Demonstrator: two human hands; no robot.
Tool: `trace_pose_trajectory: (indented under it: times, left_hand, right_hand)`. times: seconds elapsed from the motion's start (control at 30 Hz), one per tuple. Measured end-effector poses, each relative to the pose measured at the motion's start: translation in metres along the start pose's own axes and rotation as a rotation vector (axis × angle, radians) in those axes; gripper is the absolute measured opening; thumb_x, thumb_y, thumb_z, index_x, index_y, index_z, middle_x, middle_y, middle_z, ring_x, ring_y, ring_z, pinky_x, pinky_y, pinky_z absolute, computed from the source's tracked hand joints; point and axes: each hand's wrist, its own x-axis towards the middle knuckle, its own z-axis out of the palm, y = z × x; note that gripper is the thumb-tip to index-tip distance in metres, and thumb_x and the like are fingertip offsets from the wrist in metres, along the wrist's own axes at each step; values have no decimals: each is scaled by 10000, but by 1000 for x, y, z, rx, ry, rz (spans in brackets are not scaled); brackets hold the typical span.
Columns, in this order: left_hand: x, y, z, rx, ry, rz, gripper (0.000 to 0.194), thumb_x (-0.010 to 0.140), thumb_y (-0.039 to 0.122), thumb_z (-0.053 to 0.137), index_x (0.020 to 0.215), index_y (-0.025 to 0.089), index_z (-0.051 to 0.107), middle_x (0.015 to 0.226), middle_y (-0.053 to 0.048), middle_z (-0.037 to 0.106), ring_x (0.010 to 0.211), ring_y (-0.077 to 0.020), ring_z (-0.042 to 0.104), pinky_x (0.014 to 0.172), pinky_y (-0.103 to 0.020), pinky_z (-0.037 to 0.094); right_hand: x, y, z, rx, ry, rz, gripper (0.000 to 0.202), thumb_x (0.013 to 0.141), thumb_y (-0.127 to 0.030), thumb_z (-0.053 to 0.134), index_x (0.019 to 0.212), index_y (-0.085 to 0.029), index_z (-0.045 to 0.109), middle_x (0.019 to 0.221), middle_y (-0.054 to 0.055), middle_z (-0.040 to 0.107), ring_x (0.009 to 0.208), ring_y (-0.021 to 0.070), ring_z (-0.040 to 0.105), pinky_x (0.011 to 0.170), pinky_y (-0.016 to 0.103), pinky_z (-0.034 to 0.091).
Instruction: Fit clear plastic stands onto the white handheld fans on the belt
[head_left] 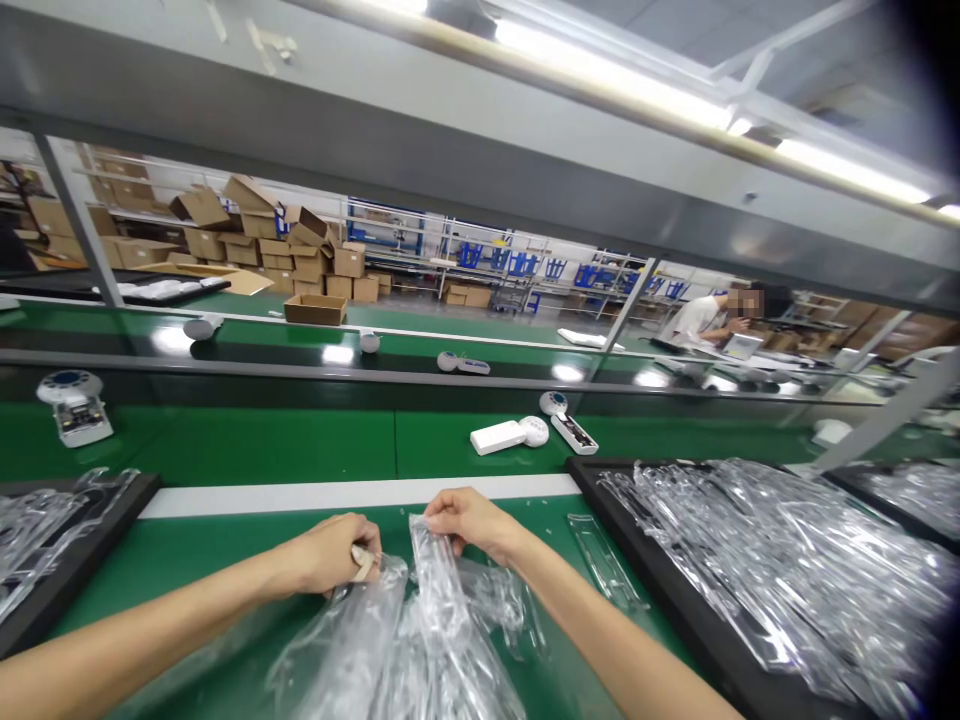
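Clear plastic bags and strips (450, 640) lie bunched on the green work surface (225, 540) at the bottom centre. My left hand (341, 553) is closed on the top edge of a clear bag, with a small beige scrap or wrap at its fingers. To its right my right hand (469, 522) pinches the upper end of a clear plastic strip. A single clear plastic piece (604, 560) lies flat beyond my right forearm.
Black trays with clear plastic pieces stand at right (780, 560) and left (45, 530). White devices (501, 436) rest on the green shelf ahead. Behind are a conveyor (405, 378), cardboard boxes (300, 255) and a person (694, 320) at back right.
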Motion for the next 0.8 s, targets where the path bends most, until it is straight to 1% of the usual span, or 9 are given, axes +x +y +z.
trace_pose_trajectory:
  times: [0.1, 0.2, 0.3, 0.37, 0.43, 0.47, 0.53, 0.63, 0.8]
  left_hand:
    - [-2, 1, 1, 2, 50, 41, 131, 593, 229, 480, 696, 168, 534, 710, -10, 605, 497, -98, 450, 408, -190, 310]
    - [-6, 2, 0, -135, 27, 55, 126, 594, 212, 489, 712, 168, 496, 650, 6, 577, 476, -87, 419, 411, -191, 273]
    - [-14, 5, -6, -349, -31, 17, 225, 606, 262, 565, 799, 153, 526, 637, 17, 541, 470, -85, 388, 425, -206, 292]
    - [-23, 8, -14, -407, -46, 20, 334, 611, 279, 621, 910, 135, 585, 654, 17, 535, 530, -95, 418, 487, -211, 340]
    - [-36, 12, -25, -357, -58, 46, 351, 642, 295, 646, 952, 131, 637, 672, 7, 549, 597, -105, 442, 555, -210, 358]
    - [-43, 15, -31, -296, -57, 75, 304, 663, 310, 646, 907, 127, 660, 678, -2, 559, 615, -108, 446, 572, -210, 356]
    - [-60, 20, -44, -149, -32, 148, 227, 710, 337, 627, 785, 126, 666, 700, -18, 587, 639, -119, 465, 586, -213, 354]
    - [-85, 30, -63, 20, 46, 250, 207, 764, 357, 593, 758, 155, 637, 771, -23, 625, 708, -150, 516, 626, -218, 376]
    - [-115, 39, -89, 78, 185, 238, 300, 785, 476, 572, 768, 177, 588, 772, -17, 596, 721, -155, 498, 632, -211, 372]
  right_hand:
    - [-7, -6, -10, 133, 17, -55, 40, 703, -189, 581, 697, -150, 576, 570, -40, 524, 528, 71, 452, 519, 200, 388]
    - [-19, -15, -17, 203, 41, -111, 60, 668, -190, 607, 649, -142, 577, 581, -38, 526, 522, 50, 394, 498, 185, 317]
    - [-37, -28, -22, 241, 3, -125, 87, 655, -195, 623, 636, -147, 554, 574, -56, 486, 472, 36, 360, 469, 191, 284]
    - [-53, -40, -24, 234, -45, -111, 77, 658, -173, 632, 702, -152, 574, 603, -65, 480, 455, 41, 419, 483, 202, 340]
    - [-68, -54, -26, 168, -71, -77, 125, 694, -148, 618, 819, -155, 612, 660, -62, 493, 479, 61, 512, 545, 230, 422]
    - [-76, -60, -26, 114, -72, -66, 136, 718, -142, 604, 853, -154, 624, 687, -54, 506, 505, 72, 547, 579, 243, 449]
    - [-88, -72, -25, 19, -72, -97, 75, 751, -144, 586, 804, -146, 639, 707, -30, 545, 565, 89, 577, 614, 249, 471]
    - [-97, -84, -19, -69, -91, -223, 76, 755, -173, 592, 686, -155, 617, 707, -6, 597, 609, 103, 567, 589, 234, 456]
    - [-91, -95, 0, -333, 60, -473, 90, 750, -144, 585, 681, -179, 632, 807, -9, 594, 754, 105, 544, 666, 225, 402]
